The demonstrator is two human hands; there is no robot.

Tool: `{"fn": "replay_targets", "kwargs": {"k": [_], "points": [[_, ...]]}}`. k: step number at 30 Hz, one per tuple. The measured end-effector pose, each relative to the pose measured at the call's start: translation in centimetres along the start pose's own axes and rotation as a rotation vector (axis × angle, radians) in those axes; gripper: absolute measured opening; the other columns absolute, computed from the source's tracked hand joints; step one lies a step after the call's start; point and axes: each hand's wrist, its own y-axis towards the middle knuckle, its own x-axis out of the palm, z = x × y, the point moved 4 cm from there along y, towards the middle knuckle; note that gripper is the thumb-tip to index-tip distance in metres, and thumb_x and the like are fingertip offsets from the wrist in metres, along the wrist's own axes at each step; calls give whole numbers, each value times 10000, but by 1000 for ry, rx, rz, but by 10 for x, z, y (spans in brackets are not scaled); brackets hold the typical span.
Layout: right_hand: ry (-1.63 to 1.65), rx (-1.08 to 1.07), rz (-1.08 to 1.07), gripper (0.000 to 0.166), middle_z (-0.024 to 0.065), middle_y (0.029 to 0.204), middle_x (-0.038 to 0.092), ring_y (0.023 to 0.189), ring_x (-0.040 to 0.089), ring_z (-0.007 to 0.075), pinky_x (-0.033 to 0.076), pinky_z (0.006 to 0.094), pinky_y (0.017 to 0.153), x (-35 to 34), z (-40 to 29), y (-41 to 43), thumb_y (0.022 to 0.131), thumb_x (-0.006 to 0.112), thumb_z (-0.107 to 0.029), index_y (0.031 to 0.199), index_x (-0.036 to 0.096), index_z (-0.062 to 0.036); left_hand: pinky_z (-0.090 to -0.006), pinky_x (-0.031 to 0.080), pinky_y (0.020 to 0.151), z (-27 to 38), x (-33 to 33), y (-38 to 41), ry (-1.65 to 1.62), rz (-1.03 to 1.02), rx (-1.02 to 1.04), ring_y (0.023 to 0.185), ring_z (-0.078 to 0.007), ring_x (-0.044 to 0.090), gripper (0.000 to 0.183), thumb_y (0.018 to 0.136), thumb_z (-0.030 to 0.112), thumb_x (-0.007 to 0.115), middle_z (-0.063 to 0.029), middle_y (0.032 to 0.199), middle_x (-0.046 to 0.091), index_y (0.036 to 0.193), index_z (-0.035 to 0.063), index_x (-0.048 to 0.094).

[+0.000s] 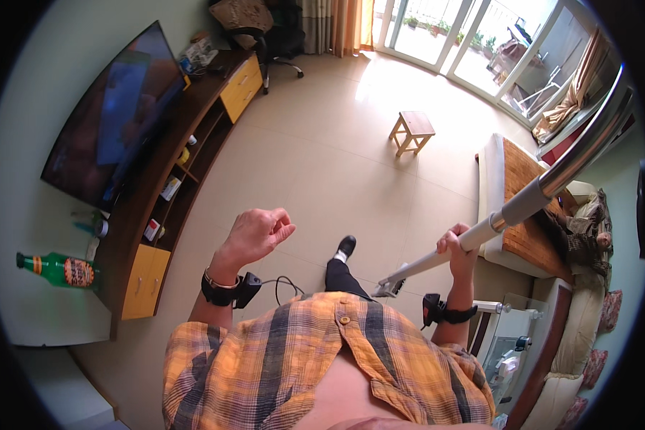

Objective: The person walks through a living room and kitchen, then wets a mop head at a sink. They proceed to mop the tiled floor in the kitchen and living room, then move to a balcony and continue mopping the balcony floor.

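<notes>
My right hand [458,242] is closed around the pale lower part of a long metal pole [484,231]. The pole slants from low in the middle to the upper right, where its shiny silver end curves out near the rim. At its low end, close to my leg, is a small grey fitting [389,289], partly hidden by the pole. My left hand [262,231] is raised over the tiled floor with its fingers curled; nothing shows in it. Black straps with small devices sit on both wrists.
On the left stand a TV cabinet [140,215], a television [113,118] and a green glass bottle [67,270]. A wooden stool [416,123] stands ahead on the floor. Cushioned seating [567,333] and a glass table [516,349] are on the right. A black cable [282,279] hangs beside my left arm.
</notes>
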Motion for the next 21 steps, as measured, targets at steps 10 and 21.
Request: {"fn": "replay_targets", "kwargs": {"k": [10,21], "points": [[74,0,-54,147,31,565,516,517,518,104,437,250,532,37,35,313,795,533,-12,664,474,-43,-311,499,611,-67,-24,280,-74,-70,-199,639,-210,654,231,873,259,634,-103,699,664,852,29,644],[54,-139,-23,135,36,555,496,497,519,118,448,255,521,97,48,662,778,513,18,666,464,-39,-274,464,532,-203,-75,565,-185,75,-375,560,-144,610,225,882,213,639,-80,629,624,834,-6,624]]}}
